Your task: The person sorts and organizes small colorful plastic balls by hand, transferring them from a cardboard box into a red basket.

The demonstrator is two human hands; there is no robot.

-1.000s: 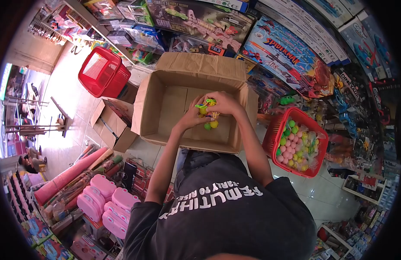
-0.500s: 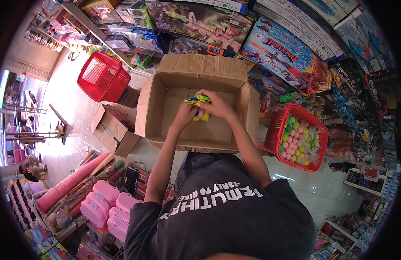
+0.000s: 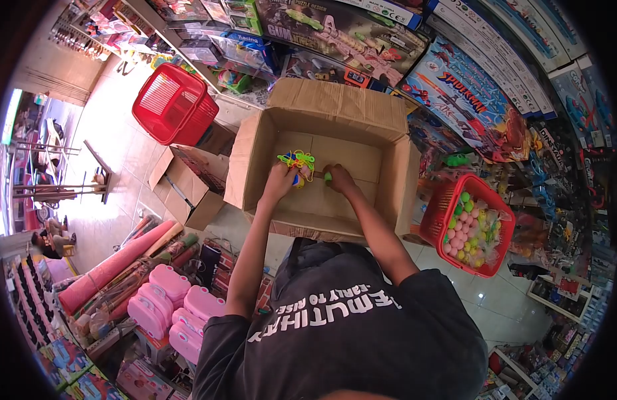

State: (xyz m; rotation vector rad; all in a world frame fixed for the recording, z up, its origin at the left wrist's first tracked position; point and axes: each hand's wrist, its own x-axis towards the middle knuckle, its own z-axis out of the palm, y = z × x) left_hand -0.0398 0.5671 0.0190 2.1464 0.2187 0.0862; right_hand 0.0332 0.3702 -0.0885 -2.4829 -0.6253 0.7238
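Both my hands reach down into a large open cardboard box [image 3: 255, 160] on the floor in front of me. My left hand [image 3: 280, 177] grips a bunch of small toy balls on green, yellow and blue loops [image 3: 295, 161], held over the box's floor. My right hand [image 3: 338, 178] is just to the right of it, fingers closed around a small green ball [image 3: 328, 177]. The inside of the box below the hands shows only bare cardboard.
A red basket [image 3: 448, 200] of pink, green and yellow balls stands to the right of the box. An upturned red basket [image 3: 175, 107] and a smaller open carton [image 3: 182, 187] lie to the left. Boxed toys fill shelves behind; pink cases [image 3: 175, 313] sit lower left.
My hands have moved from the box's middle toward its left rear and drawn slightly apart. The toy bunch now hangs from the left hand alone; the camera view shifted a little.
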